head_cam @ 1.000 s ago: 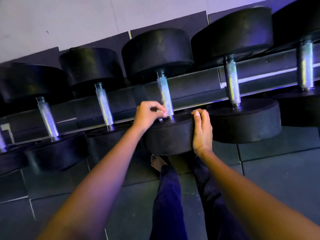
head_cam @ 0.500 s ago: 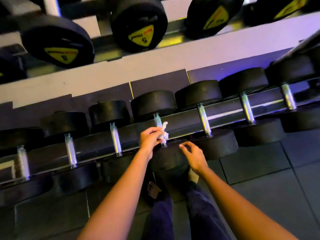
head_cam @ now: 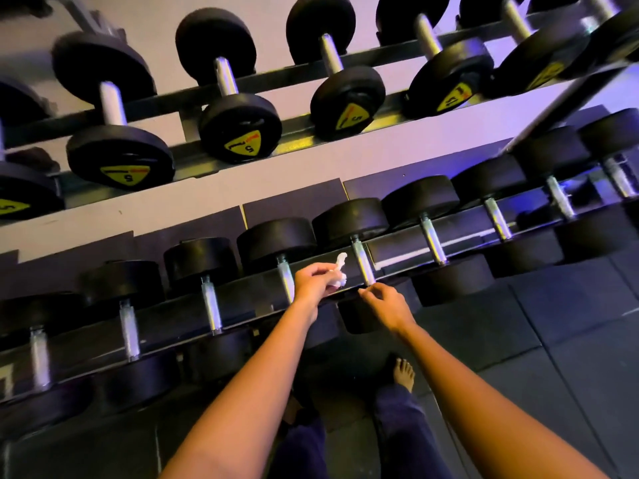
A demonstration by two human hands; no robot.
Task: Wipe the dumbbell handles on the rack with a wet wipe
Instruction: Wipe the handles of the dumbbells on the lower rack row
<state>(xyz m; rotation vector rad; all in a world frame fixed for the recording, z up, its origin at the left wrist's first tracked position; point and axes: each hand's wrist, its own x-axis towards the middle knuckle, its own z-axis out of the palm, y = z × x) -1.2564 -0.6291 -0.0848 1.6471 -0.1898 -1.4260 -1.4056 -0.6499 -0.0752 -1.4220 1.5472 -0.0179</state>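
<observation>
Pinching a crumpled white wet wipe [head_cam: 338,271] between the thumb and curled fingers [head_cam: 320,271], the left hand [head_cam: 311,283] is hovering over the lower tier of the dark steel rack [head_cam: 397,252]. The wipe is sticking up out of the grip, one twisted end pointing toward the wall. It is sitting in the gap between two knurled chrome handles: the left handle [head_cam: 285,274] is lying just beside the knuckles, and the right handle [head_cam: 362,262] is lying just beside the wipe's upper tip. Whether the wipe is touching either one cannot be told.

The right hand [head_cam: 389,305] is reaching in toward the near end of the right handle, its fingers [head_cam: 368,291] loosely bent, slightly apart and holding nothing. Whether the tips are meeting the metal is not clear.

Both handles are joining the heads of black round-headed dumbbells [head_cam: 349,219] lying side by side along the lower tier. On the upper tier, smaller black dumbbells with yellow triangular labels [head_cam: 242,145] are resting in a row.

Nearer the camera, a bare foot [head_cam: 404,373] and dark blue trouser legs [head_cam: 397,426] are showing above the dark rubber floor tiles [head_cam: 553,340].
</observation>
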